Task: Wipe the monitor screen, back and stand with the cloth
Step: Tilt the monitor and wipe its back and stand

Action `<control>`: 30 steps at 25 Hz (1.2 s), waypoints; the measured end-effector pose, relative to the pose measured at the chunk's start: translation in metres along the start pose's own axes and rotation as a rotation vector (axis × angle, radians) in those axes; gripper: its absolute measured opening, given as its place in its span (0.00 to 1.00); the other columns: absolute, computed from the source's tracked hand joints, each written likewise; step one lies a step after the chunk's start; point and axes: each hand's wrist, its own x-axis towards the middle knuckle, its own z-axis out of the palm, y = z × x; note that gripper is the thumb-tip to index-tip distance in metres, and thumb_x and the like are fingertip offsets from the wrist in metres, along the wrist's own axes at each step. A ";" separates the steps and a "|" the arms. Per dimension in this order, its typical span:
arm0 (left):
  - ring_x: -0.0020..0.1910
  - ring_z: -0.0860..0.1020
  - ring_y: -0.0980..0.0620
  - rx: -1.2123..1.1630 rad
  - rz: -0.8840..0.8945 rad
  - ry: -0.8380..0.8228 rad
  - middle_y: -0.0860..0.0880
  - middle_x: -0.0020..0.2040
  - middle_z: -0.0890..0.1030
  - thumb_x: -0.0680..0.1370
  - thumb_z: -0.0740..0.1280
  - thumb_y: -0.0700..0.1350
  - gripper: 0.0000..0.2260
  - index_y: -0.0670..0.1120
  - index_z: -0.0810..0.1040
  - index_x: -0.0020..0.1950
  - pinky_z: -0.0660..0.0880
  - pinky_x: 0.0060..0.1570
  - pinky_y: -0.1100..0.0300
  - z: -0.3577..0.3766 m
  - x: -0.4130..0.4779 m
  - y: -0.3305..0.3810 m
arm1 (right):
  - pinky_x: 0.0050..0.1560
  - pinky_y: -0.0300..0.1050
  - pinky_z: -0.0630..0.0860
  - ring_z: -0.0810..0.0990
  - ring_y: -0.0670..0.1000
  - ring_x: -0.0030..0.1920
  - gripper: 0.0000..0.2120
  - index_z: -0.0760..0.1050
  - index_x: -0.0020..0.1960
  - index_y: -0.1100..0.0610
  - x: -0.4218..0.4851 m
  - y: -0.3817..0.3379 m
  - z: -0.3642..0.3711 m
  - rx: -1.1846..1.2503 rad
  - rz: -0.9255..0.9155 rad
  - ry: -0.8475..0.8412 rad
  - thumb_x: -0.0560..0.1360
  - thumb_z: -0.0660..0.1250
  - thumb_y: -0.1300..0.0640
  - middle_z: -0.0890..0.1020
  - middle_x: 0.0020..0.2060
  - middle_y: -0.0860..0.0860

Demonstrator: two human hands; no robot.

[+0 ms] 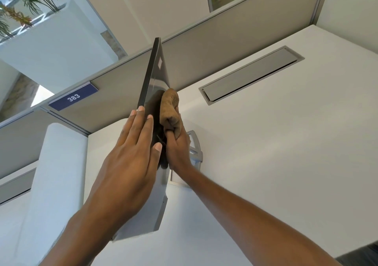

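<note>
White desk (286,143), thin grey monitor (156,77) edge-on, brown cloth (170,106)

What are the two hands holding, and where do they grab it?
The right hand grips a bunched brown cloth by its lower end, pressing it on the monitor back. The left hand lies flat against the monitor's other side, steadying it.

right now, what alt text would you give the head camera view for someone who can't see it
A person's right hand presses a bunched brown cloth against the back of a thin monitor seen edge-on, while the left hand lies flat on its other side to steady it. The monitor stands on a white desk beside a grey partition with a blue "383" sign.
</note>
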 end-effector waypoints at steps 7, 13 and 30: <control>0.76 0.28 0.70 -0.026 -0.046 -0.051 0.66 0.80 0.30 0.80 0.39 0.63 0.32 0.59 0.34 0.82 0.31 0.67 0.78 -0.004 0.000 0.003 | 0.64 0.64 0.79 0.82 0.55 0.59 0.33 0.72 0.73 0.54 0.077 -0.037 0.002 0.009 0.031 -0.080 0.75 0.58 0.36 0.83 0.57 0.53; 0.81 0.38 0.66 -0.024 -0.031 -0.005 0.60 0.85 0.38 0.83 0.49 0.61 0.31 0.52 0.51 0.85 0.49 0.76 0.68 0.007 0.005 -0.010 | 0.64 0.67 0.78 0.82 0.59 0.57 0.22 0.78 0.64 0.56 0.138 -0.071 0.006 0.036 -0.046 -0.092 0.77 0.63 0.44 0.84 0.51 0.54; 0.84 0.46 0.56 0.052 0.171 0.140 0.37 0.77 0.69 0.88 0.46 0.56 0.31 0.32 0.71 0.74 0.54 0.75 0.68 0.018 0.022 -0.020 | 0.54 0.45 0.80 0.81 0.55 0.50 0.13 0.74 0.58 0.55 0.160 0.021 -0.017 -0.089 0.381 -0.177 0.89 0.52 0.52 0.81 0.45 0.52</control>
